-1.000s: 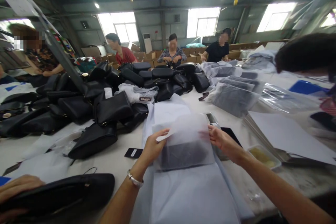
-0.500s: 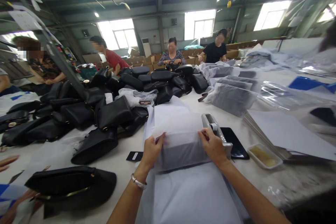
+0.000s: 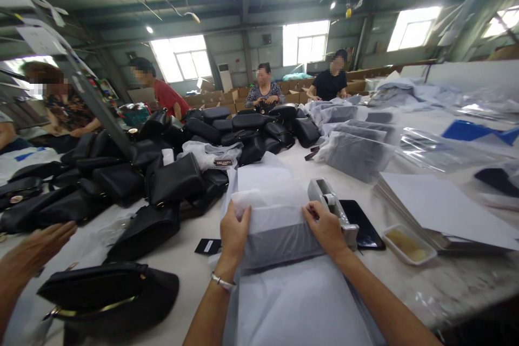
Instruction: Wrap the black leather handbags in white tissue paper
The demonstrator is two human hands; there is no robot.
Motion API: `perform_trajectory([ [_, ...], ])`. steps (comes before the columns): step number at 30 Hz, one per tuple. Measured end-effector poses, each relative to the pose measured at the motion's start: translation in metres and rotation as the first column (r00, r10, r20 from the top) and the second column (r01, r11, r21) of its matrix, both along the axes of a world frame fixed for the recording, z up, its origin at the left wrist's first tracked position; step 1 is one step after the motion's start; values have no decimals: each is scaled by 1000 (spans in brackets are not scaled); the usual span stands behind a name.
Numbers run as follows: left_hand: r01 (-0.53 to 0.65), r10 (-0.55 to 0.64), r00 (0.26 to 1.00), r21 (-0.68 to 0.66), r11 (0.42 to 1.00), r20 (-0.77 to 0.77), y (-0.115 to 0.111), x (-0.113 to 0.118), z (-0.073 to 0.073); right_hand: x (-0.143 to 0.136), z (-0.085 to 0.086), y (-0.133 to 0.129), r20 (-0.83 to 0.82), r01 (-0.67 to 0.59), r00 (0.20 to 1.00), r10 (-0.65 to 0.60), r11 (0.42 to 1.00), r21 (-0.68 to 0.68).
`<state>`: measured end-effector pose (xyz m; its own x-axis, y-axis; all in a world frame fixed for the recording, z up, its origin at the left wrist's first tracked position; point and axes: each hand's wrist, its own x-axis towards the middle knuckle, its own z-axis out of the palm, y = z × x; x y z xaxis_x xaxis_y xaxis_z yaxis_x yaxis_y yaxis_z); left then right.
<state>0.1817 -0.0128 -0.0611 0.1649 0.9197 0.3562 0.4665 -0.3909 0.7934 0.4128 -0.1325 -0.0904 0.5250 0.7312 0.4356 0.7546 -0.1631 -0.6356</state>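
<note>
A dark item in a translucent white wrapper lies before me on a stack of white sheets. My left hand pinches the wrapper's folded upper layer at its left side, thumb and fingers closed. At the right side my right hand is also closed on the wrapper, fingertips together at its edge. A grey tape dispenser stands just beyond my right hand, beside a black tablet-like object. Left of my left wrist is a black tag.
Black bags are heaped at left and centre, with one bag near the front. A co-worker's hand reaches in from the left. At right are grey-white boards, a plastic tray and wrapped bags.
My left hand has shifted slightly up and left along the wrapper, and my right hand slightly left. The co-worker's hand at the left has come further into view.
</note>
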Motion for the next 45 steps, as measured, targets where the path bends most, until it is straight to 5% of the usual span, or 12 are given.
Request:
perform_trajectory([
  [5,-98,149,984,397,913,-100,-11,3,15,0,-1,2,-37,3,999,-3,1000,0],
  [7,153,-31,964,455,877,-265,-26,12,18,1,-2,3,-47,4,999,-4,1000,-6],
  [9,458,-265,841,360,813,-472,-41,25,15,1,-3,4,-48,-1,999,1,1000,-9],
  [12,614,-367,679,217,759,-637,-53,44,3,1,-2,4,-48,-5,999,5,1000,-11],
  [16,602,-306,662,241,761,-684,-49,53,-9,3,2,4,-71,-7,997,5,1000,-28],
  [20,594,-283,638,223,773,-716,-39,54,-2,5,4,5,-89,-4,996,2,1000,-20],
  [25,596,-293,579,149,789,-761,-31,53,13,-3,12,10,262,-81,964,40,986,146],
  [29,626,-350,545,93,774,-762,-19,51,21,-3,24,27,412,-248,880,236,969,-26],
  [33,614,-404,532,10,789,-745,-4,52,30,10,31,51,331,-283,877,349,931,-231],
  [37,592,-423,499,-58,804,-756,8,57,38,30,47,54,273,-336,876,398,909,-245],
  [41,591,-433,469,-91,802,-770,14,60,43,68,59,15,272,-165,944,186,981,-97],
  [45,591,-426,454,-93,801,-783,16,61,42,97,46,-45,129,120,986,-106,987,-109],
])
